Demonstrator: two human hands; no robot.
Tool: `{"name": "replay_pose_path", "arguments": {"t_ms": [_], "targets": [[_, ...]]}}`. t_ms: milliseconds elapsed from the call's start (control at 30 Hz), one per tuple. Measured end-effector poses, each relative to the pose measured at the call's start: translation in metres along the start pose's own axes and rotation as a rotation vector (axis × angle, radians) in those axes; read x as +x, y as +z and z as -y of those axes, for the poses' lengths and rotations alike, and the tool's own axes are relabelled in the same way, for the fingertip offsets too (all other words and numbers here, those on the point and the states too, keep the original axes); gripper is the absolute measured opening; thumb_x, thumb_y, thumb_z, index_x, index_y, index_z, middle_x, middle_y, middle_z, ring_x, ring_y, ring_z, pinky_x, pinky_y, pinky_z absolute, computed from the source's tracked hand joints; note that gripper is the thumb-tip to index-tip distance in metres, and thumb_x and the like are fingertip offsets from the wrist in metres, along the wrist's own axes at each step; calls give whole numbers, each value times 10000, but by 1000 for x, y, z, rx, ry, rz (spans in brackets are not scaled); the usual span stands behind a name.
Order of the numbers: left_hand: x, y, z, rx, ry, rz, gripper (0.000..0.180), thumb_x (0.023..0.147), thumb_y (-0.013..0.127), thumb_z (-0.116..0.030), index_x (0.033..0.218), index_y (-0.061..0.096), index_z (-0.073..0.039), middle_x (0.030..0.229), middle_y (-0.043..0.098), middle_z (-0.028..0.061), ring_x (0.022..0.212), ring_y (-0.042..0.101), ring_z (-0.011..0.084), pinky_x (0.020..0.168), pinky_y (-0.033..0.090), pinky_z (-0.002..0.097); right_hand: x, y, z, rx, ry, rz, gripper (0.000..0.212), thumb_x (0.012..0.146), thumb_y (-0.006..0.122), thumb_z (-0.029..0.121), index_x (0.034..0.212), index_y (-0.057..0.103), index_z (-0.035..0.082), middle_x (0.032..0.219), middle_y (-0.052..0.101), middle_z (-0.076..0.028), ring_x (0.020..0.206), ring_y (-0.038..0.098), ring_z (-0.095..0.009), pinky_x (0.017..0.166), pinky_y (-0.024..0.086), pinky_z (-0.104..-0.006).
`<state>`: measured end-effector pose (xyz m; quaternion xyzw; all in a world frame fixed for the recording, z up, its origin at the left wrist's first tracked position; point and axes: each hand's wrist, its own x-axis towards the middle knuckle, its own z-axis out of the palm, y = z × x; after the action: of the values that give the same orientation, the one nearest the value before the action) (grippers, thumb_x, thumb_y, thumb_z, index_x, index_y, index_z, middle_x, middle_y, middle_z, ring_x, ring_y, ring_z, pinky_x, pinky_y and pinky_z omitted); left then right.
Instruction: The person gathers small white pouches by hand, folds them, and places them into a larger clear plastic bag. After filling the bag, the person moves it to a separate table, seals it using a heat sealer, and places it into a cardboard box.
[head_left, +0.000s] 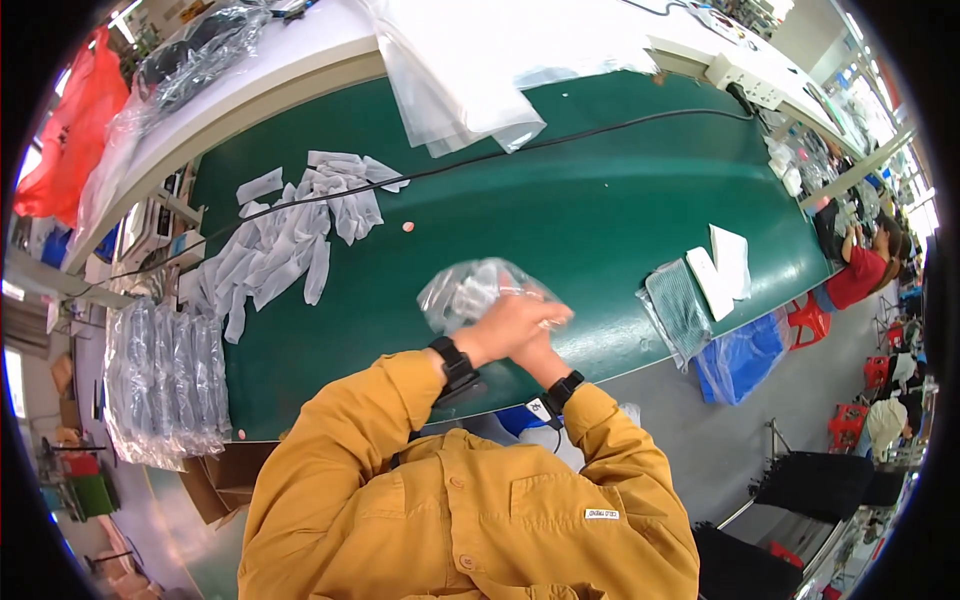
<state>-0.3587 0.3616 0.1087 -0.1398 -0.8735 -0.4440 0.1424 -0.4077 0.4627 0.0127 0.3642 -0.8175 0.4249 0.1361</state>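
A long green work table [600,220] is spread with a heap of small white plastic sleeves [290,235], kept at the left within reach. Above its near edge a crumpled clear plastic bag [470,290] is gripped by both the left hand [505,325] and right hand [540,345], closed together at its lower right; its long axis runs up-left, away from the hands

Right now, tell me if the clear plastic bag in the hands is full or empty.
Not empty: pale pieces show through the clear plastic bag held by both hands; how full, cannot tell.
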Motion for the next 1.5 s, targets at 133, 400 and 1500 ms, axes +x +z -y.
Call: {"name": "replay_pose_path", "arguments": {"t_ms": [133,400,1500], "targets": [[-4,3,-18,51,12,96,439,746,683,-40,1174,627,-122,876,643,123,798,633,323,715,520,384,29,8,-27,380,402,-7,475,915,644,326,1236,546,-11,1065,625,-101,893,587,-196,788,487,-357],[-37,-5,44,195,-347,-507,571,770,729,-76,1300,529,-148,894,581,105,777,587,272,728,505,359,40,12,-39,1091,1152,9,417,892,695,301,1150,578,-4,989,632,-53,884,580,-153,719,498,-330],[-29,33,18,-509,-525,14,280,863,611,-85,1141,582,-74,772,591,85,666,607,177,574,492,338,70,-20,-85,-757,321,301,750,900,575,355,1439,295,-84,1473,262,-358,1359,296,-471,1134,268,-480]]}}
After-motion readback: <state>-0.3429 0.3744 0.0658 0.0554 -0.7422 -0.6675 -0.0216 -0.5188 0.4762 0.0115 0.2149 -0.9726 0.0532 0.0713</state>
